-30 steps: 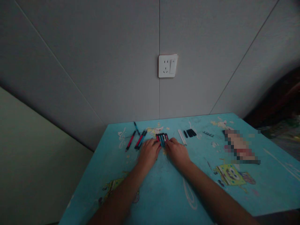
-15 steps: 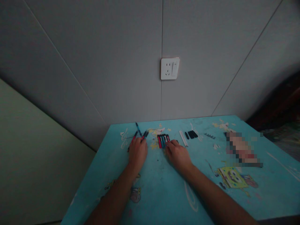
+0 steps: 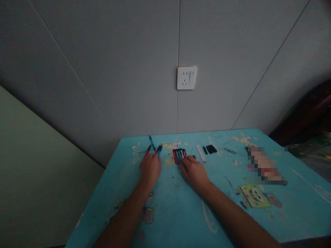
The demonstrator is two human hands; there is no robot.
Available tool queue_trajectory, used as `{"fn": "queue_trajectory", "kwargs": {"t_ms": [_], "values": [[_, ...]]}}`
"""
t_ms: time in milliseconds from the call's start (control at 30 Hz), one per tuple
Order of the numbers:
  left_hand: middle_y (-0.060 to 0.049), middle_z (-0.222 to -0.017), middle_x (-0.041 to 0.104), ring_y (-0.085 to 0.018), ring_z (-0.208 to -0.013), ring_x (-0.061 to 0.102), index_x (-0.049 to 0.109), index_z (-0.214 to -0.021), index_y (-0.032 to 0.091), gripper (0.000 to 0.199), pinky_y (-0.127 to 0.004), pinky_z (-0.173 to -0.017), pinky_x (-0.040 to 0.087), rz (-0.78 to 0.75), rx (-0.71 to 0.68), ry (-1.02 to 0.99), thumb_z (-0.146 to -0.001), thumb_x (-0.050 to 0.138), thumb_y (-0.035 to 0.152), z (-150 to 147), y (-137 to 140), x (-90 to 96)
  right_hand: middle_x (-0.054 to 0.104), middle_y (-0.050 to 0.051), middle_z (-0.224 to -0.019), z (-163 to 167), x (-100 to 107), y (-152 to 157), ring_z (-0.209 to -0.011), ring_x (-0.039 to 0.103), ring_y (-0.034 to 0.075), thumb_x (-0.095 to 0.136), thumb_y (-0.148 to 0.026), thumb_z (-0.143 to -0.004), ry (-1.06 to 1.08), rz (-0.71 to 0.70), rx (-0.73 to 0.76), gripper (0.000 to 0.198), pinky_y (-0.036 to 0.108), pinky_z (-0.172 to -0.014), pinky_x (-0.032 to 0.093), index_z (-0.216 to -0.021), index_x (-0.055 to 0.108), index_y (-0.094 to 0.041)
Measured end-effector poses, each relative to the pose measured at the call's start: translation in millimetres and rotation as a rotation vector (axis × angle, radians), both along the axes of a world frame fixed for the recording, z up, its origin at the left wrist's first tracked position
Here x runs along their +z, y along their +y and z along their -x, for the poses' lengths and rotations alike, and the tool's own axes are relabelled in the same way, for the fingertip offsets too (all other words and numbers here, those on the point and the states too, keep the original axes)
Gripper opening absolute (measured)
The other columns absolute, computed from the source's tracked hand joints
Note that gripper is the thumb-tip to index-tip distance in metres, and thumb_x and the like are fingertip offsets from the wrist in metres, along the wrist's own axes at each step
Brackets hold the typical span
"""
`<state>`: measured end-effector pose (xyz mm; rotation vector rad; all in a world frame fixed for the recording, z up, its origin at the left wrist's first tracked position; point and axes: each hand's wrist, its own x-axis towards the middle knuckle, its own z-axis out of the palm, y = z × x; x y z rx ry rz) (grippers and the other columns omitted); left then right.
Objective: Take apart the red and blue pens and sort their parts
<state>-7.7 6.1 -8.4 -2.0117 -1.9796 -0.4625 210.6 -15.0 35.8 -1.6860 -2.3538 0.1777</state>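
While the right hand rests half-curled at the near right corner of the pen row on the desk, the left hand curls over loose pens, grips unclear; light, stiff, probably slippery, best pinched mid-barrel!

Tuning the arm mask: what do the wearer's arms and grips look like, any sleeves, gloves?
Bare, tapering left forearm and right forearm; no sleeves in view. Left grip and right grip: ungloved human hands, no watch or bracelet visible. Too dim to rule out rings.
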Motion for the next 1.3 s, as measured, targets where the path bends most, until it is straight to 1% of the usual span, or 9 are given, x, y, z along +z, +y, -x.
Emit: {"fn": "queue_trajectory", "kwargs": {"t_ms": [167, 300, 667, 800, 933, 1000, 1100, 1167, 1300], "values": [[-0.01, -0.091, 0.064, -0.024, -0.092, 0.061, 0.064, -0.099, 0.016, 0.017, -0.036, -0.085, 0.048, -0.042, -0.017, -0.042, -0.092, 0.05, 0.023, -1, 0, -5.4, 0.065, 0.008, -0.109, 0, 1, 1, -0.091, 0.064, 0.016, 0.039, -0.03, -0.1, 0.052, 0.0, 0.016, 0.032, 0.025, -0.084, 0.046, -0.115, 0.067, -0.023], [-0.009, -0.091, 0.064, -0.025, -0.091, 0.062, 0.064, -0.097, 0.018, 0.015, -0.036, -0.083, 0.049, -0.027, -0.024, -0.09, -0.092, 0.052, 0.026, -1, 0, -3.0, 0.067, 0.009, -0.105, -1, -1, 4, -0.091, 0.064, 0.017, 0.04, -0.028, -0.1, 0.095, 0.009, 0.033, 0.032, 0.025, -0.084, 0.046, -0.114, 0.068, -0.021], [-0.009, -0.088, 0.061, -0.024, -0.091, 0.059, 0.06, -0.088, 0.016, 0.011, -0.038, -0.085, 0.048, -0.036, -0.023, -0.153, -0.089, 0.053, 0.024, -1, -1, -3.7, 0.067, 0.007, -0.106, -5, -12, 9, -0.095, 0.063, 0.016, 0.04, -0.027, -0.099, 0.222, 0.007, 0.074, 0.03, 0.025, -0.088, 0.044, -0.112, 0.067, -0.02], [-0.01, -0.092, 0.061, -0.026, -0.094, 0.058, 0.059, -0.093, 0.016, 0.01, -0.04, -0.084, 0.048, -0.049, -0.039, -0.155, -0.092, 0.051, 0.023, -7, -8, 2.6, 0.067, 0.007, -0.103, -6, -15, 10, -0.092, 0.063, 0.017, 0.043, -0.028, -0.098, 0.286, -0.027, 0.091, 0.028, 0.026, -0.085, 0.044, -0.109, 0.068, -0.021], [-0.009, -0.095, 0.061, -0.025, -0.094, 0.058, 0.057, -0.101, 0.016, 0.012, -0.04, -0.085, 0.047, -0.073, -0.19, -0.139, -0.095, 0.047, 0.02, -18, -15, 10.1, 0.069, 0.008, -0.093, -8, -16, 13, -0.081, 0.062, 0.018, 0.038, -0.036, -0.101, 0.44, -0.082, 0.028, 0.035, 0.025, -0.075, 0.043, -0.103, 0.069, -0.018], [-0.008, -0.095, 0.062, -0.024, -0.092, 0.059, 0.056, -0.103, 0.017, 0.014, -0.039, -0.085, 0.048, -0.082, -0.298, -0.143, -0.097, 0.044, 0.017, -22, -17, 11.0, 0.068, 0.006, -0.081, -11, -15, 16, -0.07, 0.06, 0.016, 0.035, -0.042, -0.101, 0.516, -0.078, -0.029, 0.043, 0.024, -0.065, 0.039, -0.092, 0.069, -0.017], [-0.008, -0.096, 0.063, -0.024, -0.092, 0.059, 0.056, -0.107, 0.017, 0.017, -0.039, -0.085, 0.048, -0.121, -0.412, -0.161, -0.098, 0.042, 0.017, -24, -17, 11.5, 0.058, 0.001, -0.061, -15, -15, 21, -0.056, 0.05, 0.013, 0.034, -0.048, -0.101, 0.583, -0.049, -0.079, 0.052, 0.024, -0.055, 0.031, -0.074, 0.064, -0.016], [-0.009, -0.097, 0.064, -0.024, -0.092, 0.059, 0.057, -0.108, 0.017, 0.017, -0.039, -0.084, 0.048, -0.141, -0.46, -0.18, -0.098, 0.042, 0.019, -24, -18, 13.5, 0.052, -0.001, -0.057, -18, -16, 24, -0.053, 0.046, 0.012, 0.034, -0.05, -0.1, 0.626, -0.019, -0.074, 0.054, 0.023, -0.053, 0.028, -0.069, 0.061, -0.016], [-0.009, -0.098, 0.064, -0.023, -0.094, 0.059, 0.059, -0.112, 0.018, 0.021, -0.039, -0.086, 0.049, -0.147, -0.519, -0.212, -0.098, 0.044, 0.023, -23, -21, 19.9, 0.049, -0.002, -0.058, -18, -21, 27, -0.055, 0.044, 0.011, 0.035, -0.051, -0.099, 0.739, 0.051, -0.011, 0.052, 0.022, -0.053, 0.028, -0.07, 0.06, -0.016]]}}
